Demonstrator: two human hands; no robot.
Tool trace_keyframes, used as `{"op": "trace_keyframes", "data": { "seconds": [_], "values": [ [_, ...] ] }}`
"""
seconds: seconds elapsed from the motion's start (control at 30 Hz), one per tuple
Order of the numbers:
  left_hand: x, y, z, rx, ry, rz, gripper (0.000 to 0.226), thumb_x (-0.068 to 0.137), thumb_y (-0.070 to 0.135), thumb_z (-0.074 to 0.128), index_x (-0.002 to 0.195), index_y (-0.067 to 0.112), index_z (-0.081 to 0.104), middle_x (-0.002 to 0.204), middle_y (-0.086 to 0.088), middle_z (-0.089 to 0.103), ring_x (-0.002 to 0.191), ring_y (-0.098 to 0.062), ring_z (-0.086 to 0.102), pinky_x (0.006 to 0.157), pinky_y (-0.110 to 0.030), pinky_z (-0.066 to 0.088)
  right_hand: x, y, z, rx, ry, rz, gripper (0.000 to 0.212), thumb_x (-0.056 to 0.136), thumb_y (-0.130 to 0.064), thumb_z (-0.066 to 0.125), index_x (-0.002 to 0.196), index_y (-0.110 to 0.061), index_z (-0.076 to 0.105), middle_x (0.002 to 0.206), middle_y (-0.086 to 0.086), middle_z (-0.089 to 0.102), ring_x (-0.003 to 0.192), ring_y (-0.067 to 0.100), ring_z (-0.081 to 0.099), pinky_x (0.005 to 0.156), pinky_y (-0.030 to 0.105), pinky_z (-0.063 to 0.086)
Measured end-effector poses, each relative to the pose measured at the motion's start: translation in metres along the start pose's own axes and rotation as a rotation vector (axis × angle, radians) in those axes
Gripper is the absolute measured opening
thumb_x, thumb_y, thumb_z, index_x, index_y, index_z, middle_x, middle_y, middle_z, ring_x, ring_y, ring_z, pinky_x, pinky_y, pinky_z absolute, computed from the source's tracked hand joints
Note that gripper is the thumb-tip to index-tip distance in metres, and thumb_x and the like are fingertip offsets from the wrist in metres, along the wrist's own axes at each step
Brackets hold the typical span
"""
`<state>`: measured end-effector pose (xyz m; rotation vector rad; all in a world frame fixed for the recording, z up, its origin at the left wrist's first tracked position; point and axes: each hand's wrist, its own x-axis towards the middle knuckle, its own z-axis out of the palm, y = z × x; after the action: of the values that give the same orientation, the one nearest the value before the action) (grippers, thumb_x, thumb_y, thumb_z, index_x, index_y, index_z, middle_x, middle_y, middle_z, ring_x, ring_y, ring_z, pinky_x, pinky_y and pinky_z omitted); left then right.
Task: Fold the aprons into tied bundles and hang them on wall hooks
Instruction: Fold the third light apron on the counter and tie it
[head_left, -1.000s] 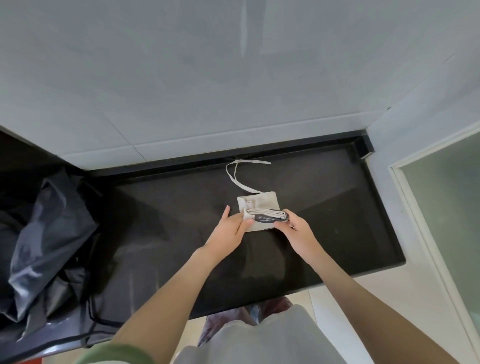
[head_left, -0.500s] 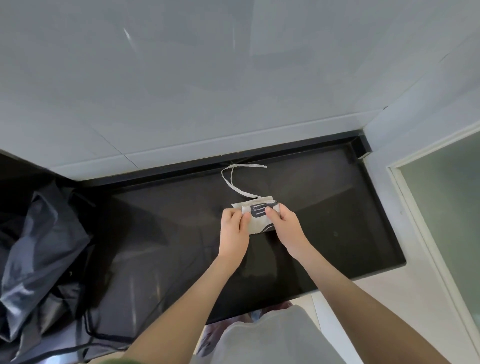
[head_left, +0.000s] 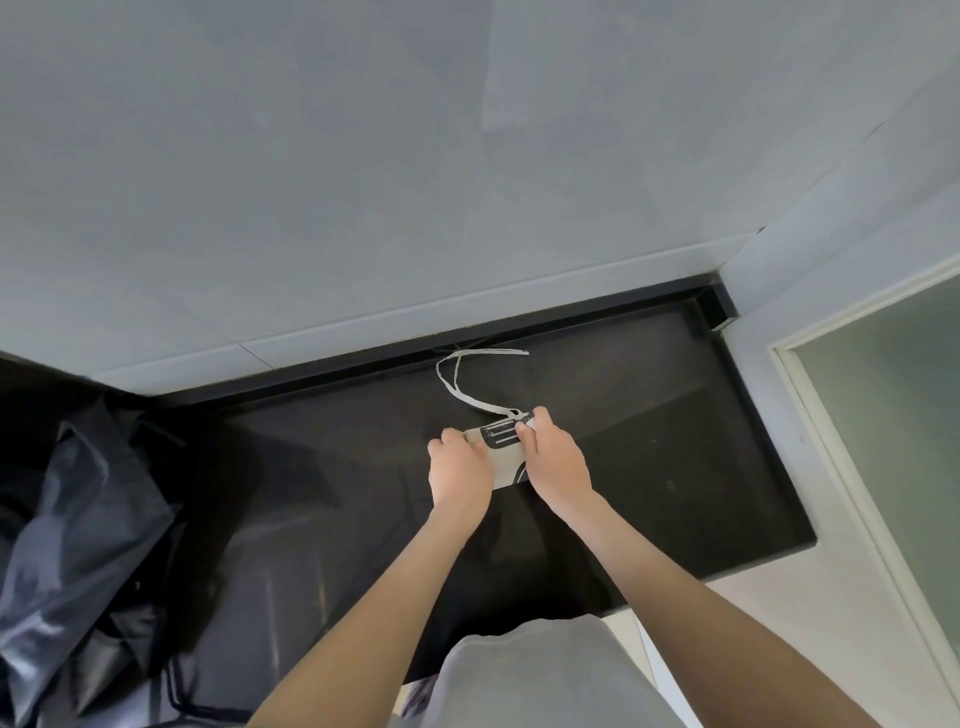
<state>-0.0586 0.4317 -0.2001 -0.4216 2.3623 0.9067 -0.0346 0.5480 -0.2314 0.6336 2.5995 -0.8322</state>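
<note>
Hard to see much of the folded apron (head_left: 501, 448). Both hands cover its ends, so I only get a pale strip with a dark striped print between them, plus a dark curved patch at its near right corner. I can't tell how many layers it has, or whether anything is tied yet. Fingertips of the left hand (head_left: 460, 467) are tucked under or over the cloth and hidden. Left hand is curled onto the apron's left end. Right hand (head_left: 556, 460) is clamped on the right end, fingers hooked over the far edge.

The apron sits on the black countertop (head_left: 649, 441), mid-counter and near the wall (head_left: 363, 182). The tie strap (head_left: 464, 396) trails from under the right hand's fingers toward the wall in a loop, ends lying flat. A crumpled dark bag (head_left: 78, 519) at left is cut off by the frame edge, contents unreadable. My grey shirt (head_left: 519, 675) blocks the near counter edge.

Versus one second ago: the left hand was flat on the cloth and is now curled. The bundle looks narrower, with the print turned up. The strap loop is roughly unchanged.
</note>
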Motion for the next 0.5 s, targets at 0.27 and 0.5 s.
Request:
{"op": "trace_keyframes", "data": {
  "seconds": [0.27, 0.5],
  "values": [
    [0.011, 0.001, -0.001, -0.144, -0.03, 0.077, 0.023, 0.097, 0.032, 0.053, 0.108, 0.012, 0.055, 0.1, -0.001, 0.061, 0.086, -0.013, 0.055, 0.068, -0.023, 0.04, 0.002, 0.005, -0.009, 0.391, -0.128, 0.116, 0.037, 0.104, -0.039, 0.028, 0.127, -0.013, 0.041, 0.106, 0.001, 0.061, 0.099, 0.016, 0.061, 0.09, 0.041, 0.053],
    [0.026, 0.01, -0.009, -0.092, -0.106, 0.046, 0.029, 0.097, 0.017, 0.054, 0.119, 0.005, 0.038, 0.101, -0.011, 0.059, 0.08, -0.015, 0.055, 0.068, -0.025, 0.045, 0.007, -0.001, -0.02, 0.376, -0.15, 0.159, 0.025, 0.102, -0.032, 0.041, 0.12, -0.025, 0.025, 0.099, -0.003, 0.053, 0.081, 0.012, 0.061, 0.071, 0.025, 0.056]
  ]
}}
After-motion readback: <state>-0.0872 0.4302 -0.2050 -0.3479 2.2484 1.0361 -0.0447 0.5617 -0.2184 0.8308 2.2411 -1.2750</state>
